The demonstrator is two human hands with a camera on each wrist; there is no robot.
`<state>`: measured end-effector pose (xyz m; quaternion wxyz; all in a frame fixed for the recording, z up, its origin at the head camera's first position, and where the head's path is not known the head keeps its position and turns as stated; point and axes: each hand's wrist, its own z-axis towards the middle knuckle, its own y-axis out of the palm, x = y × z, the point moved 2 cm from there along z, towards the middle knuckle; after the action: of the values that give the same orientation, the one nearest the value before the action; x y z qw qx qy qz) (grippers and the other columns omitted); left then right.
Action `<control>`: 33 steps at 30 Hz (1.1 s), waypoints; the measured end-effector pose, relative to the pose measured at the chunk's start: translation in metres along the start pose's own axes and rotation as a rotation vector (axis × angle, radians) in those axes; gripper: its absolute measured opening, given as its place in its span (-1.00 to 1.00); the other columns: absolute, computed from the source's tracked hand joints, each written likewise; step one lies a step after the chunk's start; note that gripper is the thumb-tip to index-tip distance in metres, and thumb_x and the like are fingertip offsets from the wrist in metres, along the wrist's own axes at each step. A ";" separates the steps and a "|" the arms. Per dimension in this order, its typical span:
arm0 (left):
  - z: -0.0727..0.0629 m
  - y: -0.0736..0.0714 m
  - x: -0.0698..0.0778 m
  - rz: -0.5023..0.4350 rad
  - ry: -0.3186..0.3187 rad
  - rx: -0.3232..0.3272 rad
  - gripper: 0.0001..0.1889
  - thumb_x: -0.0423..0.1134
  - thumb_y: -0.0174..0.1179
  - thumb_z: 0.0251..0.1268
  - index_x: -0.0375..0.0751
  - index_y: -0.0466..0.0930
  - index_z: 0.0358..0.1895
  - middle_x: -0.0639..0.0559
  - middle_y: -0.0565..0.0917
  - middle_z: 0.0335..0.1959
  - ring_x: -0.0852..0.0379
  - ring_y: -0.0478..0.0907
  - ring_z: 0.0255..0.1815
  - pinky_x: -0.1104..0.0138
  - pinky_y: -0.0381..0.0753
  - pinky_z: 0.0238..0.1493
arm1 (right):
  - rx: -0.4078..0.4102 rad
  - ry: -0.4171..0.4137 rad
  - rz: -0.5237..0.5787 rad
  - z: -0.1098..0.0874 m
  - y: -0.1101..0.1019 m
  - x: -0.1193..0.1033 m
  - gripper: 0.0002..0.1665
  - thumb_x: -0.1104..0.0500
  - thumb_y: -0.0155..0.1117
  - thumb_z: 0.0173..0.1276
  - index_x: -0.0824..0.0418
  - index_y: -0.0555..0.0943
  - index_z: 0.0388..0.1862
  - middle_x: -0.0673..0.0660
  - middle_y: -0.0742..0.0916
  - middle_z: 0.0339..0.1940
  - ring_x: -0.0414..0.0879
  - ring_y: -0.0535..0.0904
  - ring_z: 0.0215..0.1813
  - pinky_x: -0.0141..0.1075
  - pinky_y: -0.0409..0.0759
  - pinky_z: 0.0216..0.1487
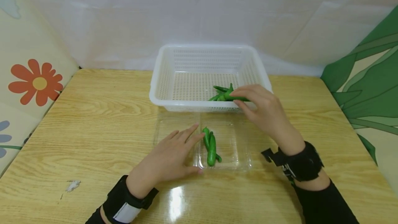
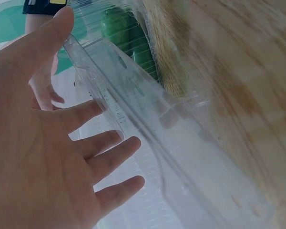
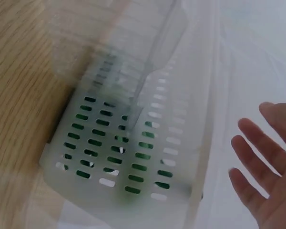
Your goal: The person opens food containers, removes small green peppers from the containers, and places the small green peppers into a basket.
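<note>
A clear plastic clamshell box (image 1: 240,141) lies open on the table, with a few green chili peppers (image 1: 211,149) in its right half. My left hand (image 1: 171,155) spreads over the box's left half, fingers apart, the thumb near its front edge. In the left wrist view the fingers of the left hand (image 2: 47,129) reach along the clear plastic wall, holding no pepper. My right hand (image 1: 264,108) reaches over the front rim of the white basket (image 1: 186,103), thumb and forefinger beside green peppers (image 1: 221,96) inside. The right wrist view shows the right hand's (image 3: 267,167) fingers apart and unfilled.
The basket, perforated and rectangular, stands at the table's back against a white cloth (image 1: 199,13). Wooden tabletop (image 1: 109,113) extends on both sides. Printed panels with a red flower (image 1: 39,83) and green leaves (image 1: 373,89) flank the table.
</note>
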<state>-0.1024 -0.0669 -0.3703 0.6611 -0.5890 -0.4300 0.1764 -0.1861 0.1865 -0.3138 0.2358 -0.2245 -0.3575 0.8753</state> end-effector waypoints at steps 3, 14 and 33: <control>0.000 0.000 0.000 0.001 0.000 0.001 0.01 0.35 0.28 0.12 -0.03 0.10 0.57 -0.10 -0.03 0.61 -0.11 0.14 0.51 -0.07 0.11 0.48 | -0.021 -0.036 0.035 0.001 0.000 -0.006 -0.60 0.47 0.47 0.08 0.26 0.70 -0.06 0.17 0.75 -0.08 0.09 0.62 0.02 -0.19 0.56 0.18; 0.001 0.001 -0.001 0.018 -0.004 0.003 0.02 0.36 0.28 0.12 -0.02 0.09 0.58 -0.10 -0.02 0.61 -0.11 0.15 0.51 -0.08 0.12 0.48 | -0.317 -0.012 0.176 -0.001 0.005 -0.017 -0.64 0.36 0.44 0.21 0.21 0.69 0.01 0.05 0.75 -0.04 -0.06 0.65 0.00 -0.15 0.65 0.01; 0.001 0.000 0.000 0.013 0.004 0.005 0.01 0.36 0.27 0.12 -0.02 0.10 0.57 -0.11 -0.01 0.61 -0.10 0.15 0.51 -0.07 0.12 0.47 | -0.703 0.156 0.260 -0.008 0.020 -0.027 -0.70 0.21 0.48 0.22 0.07 0.73 -0.04 -0.09 0.75 -0.07 -0.10 0.65 0.01 -0.10 0.64 0.05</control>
<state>-0.1028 -0.0665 -0.3700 0.6622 -0.5904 -0.4247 0.1805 -0.1655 0.1623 -0.3279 0.0577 -0.4013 -0.5854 0.7021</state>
